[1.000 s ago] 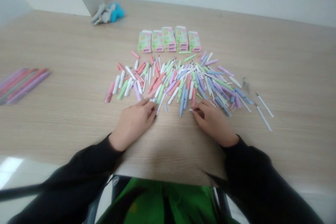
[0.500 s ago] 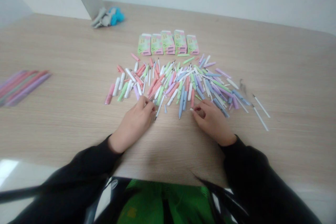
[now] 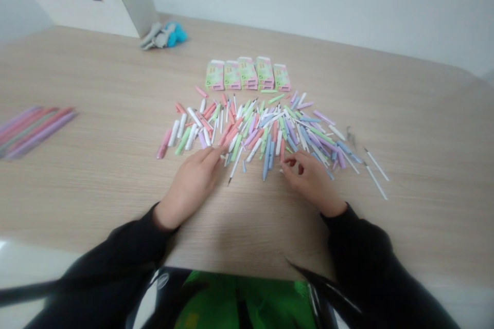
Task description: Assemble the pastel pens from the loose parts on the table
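Observation:
A spread of pastel pen parts [image 3: 262, 126] (pink, green, blue, purple and white barrels, caps and thin refills) lies across the wooden table [image 3: 96, 175]. My left hand [image 3: 191, 182] rests flat at the pile's near left edge, its stretched fingers touching white and pink pieces. At the pile's near middle, my right hand [image 3: 312, 180] has its fingers curled, thumb and forefinger pinched at a small white piece next to a pink barrel. A white refill [image 3: 234, 165] and a blue barrel [image 3: 266, 162] lie between the hands.
Several green-and-pink pen boxes [image 3: 247, 73] stand in a row behind the pile. Assembled pens [image 3: 31, 128] lie in a bunch at the far left. A cardboard box [image 3: 88, 5] and a grey-blue cloth [image 3: 165, 36] sit at the back. Two loose refills [image 3: 376, 172] lie at right.
The view has tilted down a little. My left hand's fingers have stretched out flatter toward the pile. My right hand has stayed in place, fingers still curled.

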The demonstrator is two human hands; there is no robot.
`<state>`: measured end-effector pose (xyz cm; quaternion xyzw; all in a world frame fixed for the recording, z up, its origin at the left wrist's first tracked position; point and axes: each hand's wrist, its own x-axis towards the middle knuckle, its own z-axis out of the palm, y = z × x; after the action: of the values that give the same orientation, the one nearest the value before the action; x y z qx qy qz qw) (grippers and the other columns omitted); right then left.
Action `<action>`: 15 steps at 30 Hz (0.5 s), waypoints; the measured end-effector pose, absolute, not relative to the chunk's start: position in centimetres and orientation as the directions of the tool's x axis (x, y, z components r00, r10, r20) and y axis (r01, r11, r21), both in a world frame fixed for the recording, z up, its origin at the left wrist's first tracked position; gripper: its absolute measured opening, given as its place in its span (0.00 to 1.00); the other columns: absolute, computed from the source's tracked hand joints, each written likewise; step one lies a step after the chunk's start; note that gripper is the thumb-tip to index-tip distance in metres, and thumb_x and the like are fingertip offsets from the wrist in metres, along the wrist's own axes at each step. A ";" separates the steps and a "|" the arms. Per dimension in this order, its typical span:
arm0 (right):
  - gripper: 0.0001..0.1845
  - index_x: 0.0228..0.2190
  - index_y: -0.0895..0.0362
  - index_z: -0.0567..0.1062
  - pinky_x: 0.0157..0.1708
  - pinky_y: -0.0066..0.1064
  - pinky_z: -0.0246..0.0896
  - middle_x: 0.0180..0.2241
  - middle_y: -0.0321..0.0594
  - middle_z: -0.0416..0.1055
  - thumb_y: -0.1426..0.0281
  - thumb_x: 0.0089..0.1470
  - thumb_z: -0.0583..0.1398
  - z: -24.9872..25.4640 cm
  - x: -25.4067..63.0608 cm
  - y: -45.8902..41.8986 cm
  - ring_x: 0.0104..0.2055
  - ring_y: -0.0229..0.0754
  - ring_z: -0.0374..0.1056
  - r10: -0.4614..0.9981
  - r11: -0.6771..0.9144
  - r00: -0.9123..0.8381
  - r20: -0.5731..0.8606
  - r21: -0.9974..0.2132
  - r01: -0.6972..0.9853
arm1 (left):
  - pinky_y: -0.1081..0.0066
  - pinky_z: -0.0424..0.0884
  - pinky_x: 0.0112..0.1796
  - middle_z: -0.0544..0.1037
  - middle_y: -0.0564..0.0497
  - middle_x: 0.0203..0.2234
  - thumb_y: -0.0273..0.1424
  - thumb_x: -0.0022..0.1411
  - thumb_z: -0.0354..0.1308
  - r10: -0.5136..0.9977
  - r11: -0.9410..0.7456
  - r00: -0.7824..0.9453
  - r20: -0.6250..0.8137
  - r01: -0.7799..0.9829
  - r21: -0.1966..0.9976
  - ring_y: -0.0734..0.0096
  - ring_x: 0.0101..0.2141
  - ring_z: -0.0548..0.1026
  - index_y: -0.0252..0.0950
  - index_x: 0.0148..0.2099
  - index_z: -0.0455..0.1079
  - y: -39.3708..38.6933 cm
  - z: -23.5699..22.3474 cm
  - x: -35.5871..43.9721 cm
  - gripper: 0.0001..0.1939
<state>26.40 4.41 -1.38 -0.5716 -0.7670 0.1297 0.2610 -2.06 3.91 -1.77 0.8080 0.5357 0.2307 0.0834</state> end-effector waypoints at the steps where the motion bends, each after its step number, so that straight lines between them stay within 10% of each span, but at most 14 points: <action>1: 0.05 0.34 0.57 0.76 0.31 0.32 0.57 0.31 0.38 0.70 0.70 0.57 0.60 -1.1 26.2 4.5 0.28 0.39 0.62 0.941 0.314 -0.197 0.274 -0.498 0.808 | 0.55 0.73 0.50 0.78 0.38 0.49 0.27 0.71 0.45 0.897 -0.430 0.338 0.286 0.820 0.377 0.54 0.48 0.76 0.31 0.58 0.70 3.9 -1.8 -2.2 0.19; 9: 0.05 0.35 0.57 0.76 0.32 0.31 0.59 0.30 0.37 0.72 0.70 0.57 0.60 0.4 25.2 5.2 0.27 0.37 0.63 0.923 0.364 -0.235 0.304 -0.497 0.788 | 0.54 0.74 0.45 0.80 0.41 0.42 0.21 0.68 0.49 0.826 -0.560 0.471 0.309 0.745 0.362 0.54 0.43 0.76 0.31 0.49 0.75 3.6 -1.7 -2.4 0.15; 15: 0.04 0.33 0.56 0.76 0.28 0.30 0.57 0.29 0.36 0.74 0.72 0.55 0.60 2.6 25.4 5.7 0.25 0.36 0.63 0.920 0.369 -0.228 0.319 -0.508 0.778 | 0.66 0.72 0.40 0.77 0.46 0.37 0.31 0.69 0.54 0.866 -0.498 0.275 0.418 0.547 0.673 0.65 0.39 0.74 0.36 0.43 0.78 4.2 -0.4 -3.0 0.11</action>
<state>25.36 5.70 2.64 -0.5484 -0.7742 0.1214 0.2917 -3.01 4.25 -0.40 0.7720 0.4574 0.3914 0.2041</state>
